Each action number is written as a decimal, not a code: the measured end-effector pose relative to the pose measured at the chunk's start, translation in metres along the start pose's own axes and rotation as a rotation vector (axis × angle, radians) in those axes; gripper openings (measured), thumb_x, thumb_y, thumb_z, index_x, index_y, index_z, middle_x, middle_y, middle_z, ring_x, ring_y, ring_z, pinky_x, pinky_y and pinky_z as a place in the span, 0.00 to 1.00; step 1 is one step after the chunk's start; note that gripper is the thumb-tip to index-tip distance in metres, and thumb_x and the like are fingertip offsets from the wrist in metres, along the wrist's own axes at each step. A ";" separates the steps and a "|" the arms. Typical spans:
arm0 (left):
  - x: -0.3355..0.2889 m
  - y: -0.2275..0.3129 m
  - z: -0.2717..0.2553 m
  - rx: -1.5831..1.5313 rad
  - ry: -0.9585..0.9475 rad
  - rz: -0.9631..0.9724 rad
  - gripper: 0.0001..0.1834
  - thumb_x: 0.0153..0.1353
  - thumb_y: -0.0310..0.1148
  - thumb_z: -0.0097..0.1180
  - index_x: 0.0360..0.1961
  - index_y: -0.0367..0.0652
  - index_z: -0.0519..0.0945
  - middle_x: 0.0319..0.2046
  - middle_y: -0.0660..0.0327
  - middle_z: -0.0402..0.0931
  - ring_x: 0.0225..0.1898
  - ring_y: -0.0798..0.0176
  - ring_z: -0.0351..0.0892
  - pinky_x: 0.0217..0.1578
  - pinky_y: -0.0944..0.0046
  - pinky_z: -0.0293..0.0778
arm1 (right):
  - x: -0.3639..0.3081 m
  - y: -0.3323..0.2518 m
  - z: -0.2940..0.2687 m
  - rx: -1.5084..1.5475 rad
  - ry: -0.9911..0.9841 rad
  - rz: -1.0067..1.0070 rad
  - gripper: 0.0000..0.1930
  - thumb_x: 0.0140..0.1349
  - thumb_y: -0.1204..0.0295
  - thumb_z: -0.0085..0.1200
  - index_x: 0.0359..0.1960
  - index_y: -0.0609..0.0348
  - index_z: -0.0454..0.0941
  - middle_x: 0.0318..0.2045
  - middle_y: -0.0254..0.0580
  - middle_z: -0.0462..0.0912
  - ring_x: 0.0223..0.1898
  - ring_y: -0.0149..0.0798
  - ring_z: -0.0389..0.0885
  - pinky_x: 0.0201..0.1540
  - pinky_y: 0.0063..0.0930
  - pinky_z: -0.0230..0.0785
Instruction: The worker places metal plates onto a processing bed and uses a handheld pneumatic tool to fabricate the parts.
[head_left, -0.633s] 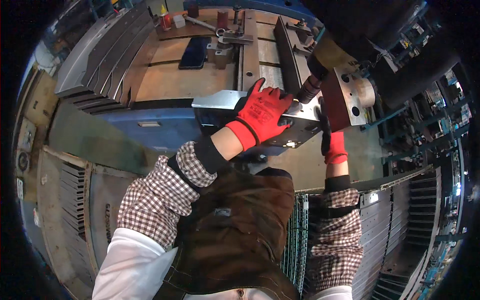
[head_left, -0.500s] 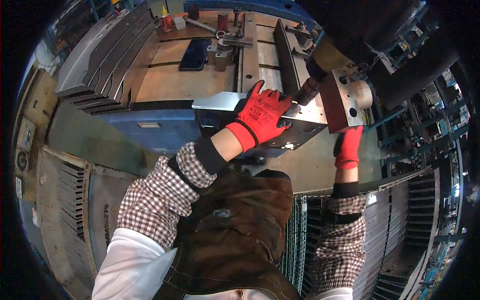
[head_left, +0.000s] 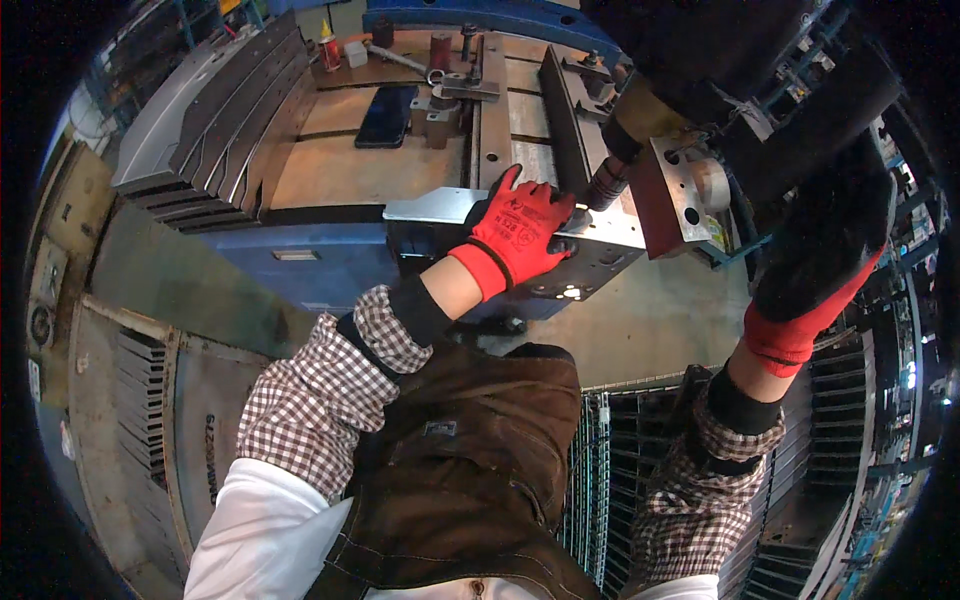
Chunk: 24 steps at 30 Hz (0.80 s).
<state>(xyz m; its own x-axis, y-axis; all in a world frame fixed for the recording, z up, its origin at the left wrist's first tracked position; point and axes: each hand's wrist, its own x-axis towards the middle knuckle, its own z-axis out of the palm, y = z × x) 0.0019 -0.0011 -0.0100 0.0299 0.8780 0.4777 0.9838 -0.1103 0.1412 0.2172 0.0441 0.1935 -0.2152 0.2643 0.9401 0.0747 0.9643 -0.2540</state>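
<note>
While the left hand (head_left: 520, 230), red-gloved, grasps one bent sheet-metal bracket (head_left: 617, 228) at the slotted worktable's (head_left: 340, 175) front edge, the right hand (head_left: 820, 265) is apart, beyond the table's right edge; its grip cannot be told. Bracket: smooth, angular, front face holed; long axis left-right, right end near one ribbed cylindrical tool (head_left: 607, 185).

Left hand (head_left: 517, 232) rests on a metal panel (head_left: 612, 226), right hand (head_left: 822, 272) apart

Phone (head_left: 387, 117) on table (head_left: 340, 178), panel (head_left: 612, 228) before it, plates (head_left: 240, 110) left, wrench (head_left: 400, 60) behind
</note>
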 end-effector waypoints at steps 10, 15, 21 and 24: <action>0.000 0.001 -0.002 -0.003 -0.023 -0.033 0.38 0.54 0.55 0.66 0.65 0.51 0.75 0.51 0.52 0.77 0.58 0.51 0.75 0.73 0.43 0.49 | -0.008 0.031 0.016 -0.051 0.096 -0.054 0.20 0.74 0.71 0.48 0.65 0.60 0.76 0.60 0.47 0.77 0.58 0.41 0.79 0.65 0.31 0.68; -0.002 0.002 -0.007 -0.021 -0.026 -0.026 0.38 0.53 0.54 0.66 0.64 0.50 0.75 0.48 0.52 0.77 0.57 0.51 0.76 0.72 0.43 0.51 | -0.011 0.066 0.009 -0.346 0.148 -0.005 0.21 0.73 0.72 0.50 0.67 0.54 0.74 0.60 0.48 0.74 0.57 0.42 0.78 0.62 0.33 0.70; -0.002 0.003 -0.007 -0.030 -0.010 -0.022 0.38 0.54 0.55 0.66 0.63 0.48 0.75 0.46 0.52 0.78 0.56 0.51 0.77 0.71 0.43 0.53 | -0.010 0.067 0.007 -0.319 0.161 0.081 0.21 0.76 0.72 0.45 0.68 0.58 0.71 0.62 0.50 0.73 0.58 0.41 0.78 0.62 0.35 0.72; -0.002 0.001 -0.004 -0.022 0.006 -0.017 0.38 0.54 0.55 0.66 0.63 0.48 0.75 0.45 0.52 0.78 0.56 0.51 0.77 0.71 0.43 0.53 | -0.009 0.071 0.007 -0.131 0.179 0.156 0.21 0.77 0.69 0.44 0.68 0.60 0.71 0.61 0.51 0.75 0.58 0.41 0.79 0.62 0.35 0.73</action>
<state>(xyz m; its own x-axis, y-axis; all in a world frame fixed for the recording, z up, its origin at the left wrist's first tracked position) 0.0023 -0.0055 -0.0071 0.0123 0.8771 0.4801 0.9800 -0.1058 0.1683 0.2171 0.1106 0.1655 -0.0161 0.3917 0.9199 0.2213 0.8986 -0.3788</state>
